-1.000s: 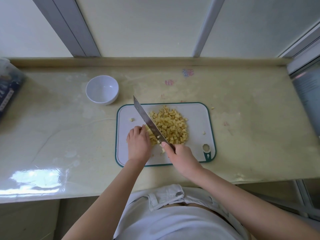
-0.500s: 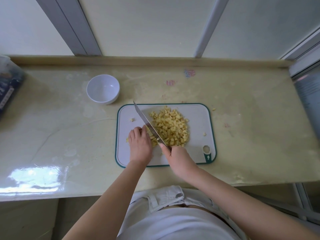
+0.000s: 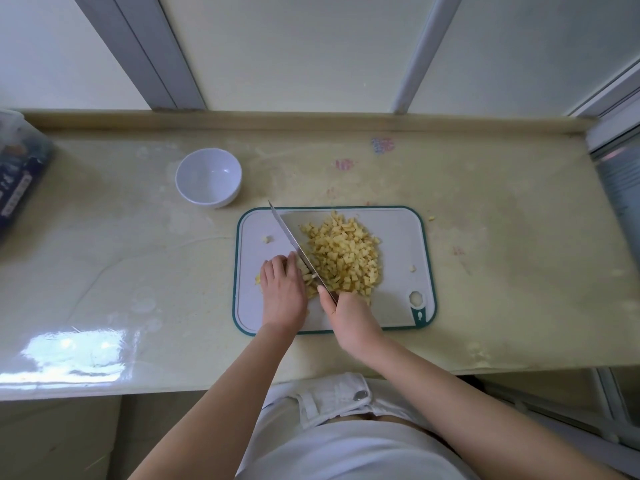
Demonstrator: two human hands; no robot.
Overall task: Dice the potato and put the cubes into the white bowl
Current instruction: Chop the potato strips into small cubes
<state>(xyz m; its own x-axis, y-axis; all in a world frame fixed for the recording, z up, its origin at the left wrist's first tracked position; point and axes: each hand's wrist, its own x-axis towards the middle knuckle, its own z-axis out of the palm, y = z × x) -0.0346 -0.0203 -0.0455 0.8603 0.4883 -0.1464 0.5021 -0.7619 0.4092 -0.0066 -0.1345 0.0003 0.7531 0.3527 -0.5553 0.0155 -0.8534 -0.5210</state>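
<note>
A heap of yellow potato cubes (image 3: 346, 258) lies on the white cutting board (image 3: 398, 237) with a green rim. My right hand (image 3: 349, 317) grips the handle of a long knife (image 3: 289, 237), whose blade slants up-left along the heap's left side. My left hand (image 3: 282, 289), fingers curled, holds down a few potato pieces just left of the blade; most of them are hidden under it. The white bowl (image 3: 208, 181) stands empty on the counter, up-left of the board.
A stray cube (image 3: 267, 239) lies on the board's left part, another (image 3: 412, 268) at its right, one more (image 3: 431, 218) on the counter. A dark printed package (image 3: 17, 178) sits at the far left edge. The pale counter (image 3: 502, 271) ends at a window ledge behind.
The knife blade has dropped from a raised angle down to the board beside my left hand. My left hand has stayed on the pieces, shifting slightly.
</note>
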